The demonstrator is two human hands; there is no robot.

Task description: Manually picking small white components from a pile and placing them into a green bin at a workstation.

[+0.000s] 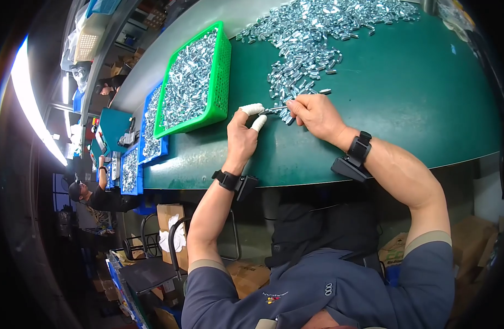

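Two hands pinch one small silvery metal clip [275,109] between them near the green bench's [405,104] front edge: left hand [242,137] with white-capped fingertips [253,108], right hand [316,114] closed on it, beside a heap of loose clips [318,38].

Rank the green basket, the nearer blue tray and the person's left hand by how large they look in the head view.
1. green basket, clearly the largest.
2. blue tray beside it, though partly hidden behind the basket.
3. left hand; it sits nearer the camera, so its real size against the tray is unsure.
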